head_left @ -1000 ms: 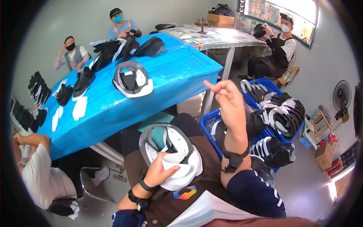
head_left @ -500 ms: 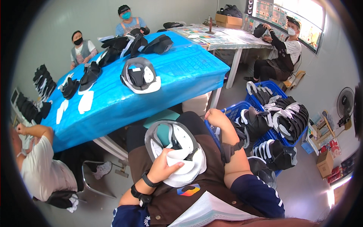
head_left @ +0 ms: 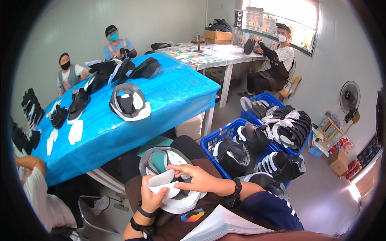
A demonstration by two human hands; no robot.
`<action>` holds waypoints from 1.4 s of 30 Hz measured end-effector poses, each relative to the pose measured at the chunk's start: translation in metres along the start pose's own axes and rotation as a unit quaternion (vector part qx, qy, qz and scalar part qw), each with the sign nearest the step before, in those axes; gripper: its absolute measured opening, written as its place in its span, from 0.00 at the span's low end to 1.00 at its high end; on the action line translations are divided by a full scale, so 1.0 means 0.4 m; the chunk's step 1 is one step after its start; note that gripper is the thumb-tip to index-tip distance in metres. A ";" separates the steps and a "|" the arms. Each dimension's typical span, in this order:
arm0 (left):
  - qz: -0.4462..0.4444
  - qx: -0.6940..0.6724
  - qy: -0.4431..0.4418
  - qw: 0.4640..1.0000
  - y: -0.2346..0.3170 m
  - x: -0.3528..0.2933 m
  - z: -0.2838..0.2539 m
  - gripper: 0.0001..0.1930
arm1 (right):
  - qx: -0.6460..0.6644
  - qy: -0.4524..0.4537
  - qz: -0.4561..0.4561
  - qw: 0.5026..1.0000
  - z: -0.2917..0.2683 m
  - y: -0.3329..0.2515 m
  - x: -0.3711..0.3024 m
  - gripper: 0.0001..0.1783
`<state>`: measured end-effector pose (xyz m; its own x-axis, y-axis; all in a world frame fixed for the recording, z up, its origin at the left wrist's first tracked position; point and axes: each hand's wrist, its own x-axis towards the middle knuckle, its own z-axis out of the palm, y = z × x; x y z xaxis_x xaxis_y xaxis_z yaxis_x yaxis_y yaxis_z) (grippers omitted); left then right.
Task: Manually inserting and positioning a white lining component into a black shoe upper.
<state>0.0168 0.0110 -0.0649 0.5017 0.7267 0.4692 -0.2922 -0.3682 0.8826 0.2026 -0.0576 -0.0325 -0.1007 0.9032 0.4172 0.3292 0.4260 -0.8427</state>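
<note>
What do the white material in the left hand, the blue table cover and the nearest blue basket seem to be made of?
White material: perhaps thin foam, card or stiff fabric, matte; it bends smoothly, no weave discernible.
Blue table cover: probably plastic sheeting, glossy, judging by its bright reflections and wrinkles.
Blue basket: likely moulded plastic, smooth-looking, with openings through its stiff walls.

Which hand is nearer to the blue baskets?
Right. The right hand is left of the blue baskets, apart from them; the left hand, holding white material, is farther left.
</note>
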 end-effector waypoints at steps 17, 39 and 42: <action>0.053 0.094 0.030 0.994 -0.004 0.005 -0.007 0.13 | 0.022 0.048 -0.019 0.998 0.034 0.025 -0.002 0.10; 0.034 0.075 0.073 0.994 0.009 0.006 0.001 0.16 | -0.061 0.061 -0.089 0.992 0.045 0.007 0.001 0.16; 0.039 0.077 0.071 0.994 0.003 0.005 0.001 0.16 | -0.045 0.053 -0.073 0.995 0.044 0.016 0.001 0.15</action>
<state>0.0177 0.0116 -0.0628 0.3591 0.7631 0.5374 -0.1920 -0.5031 0.8426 0.1880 -0.0537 -0.0437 -0.0562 0.8194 0.5705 0.4007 0.5419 -0.7388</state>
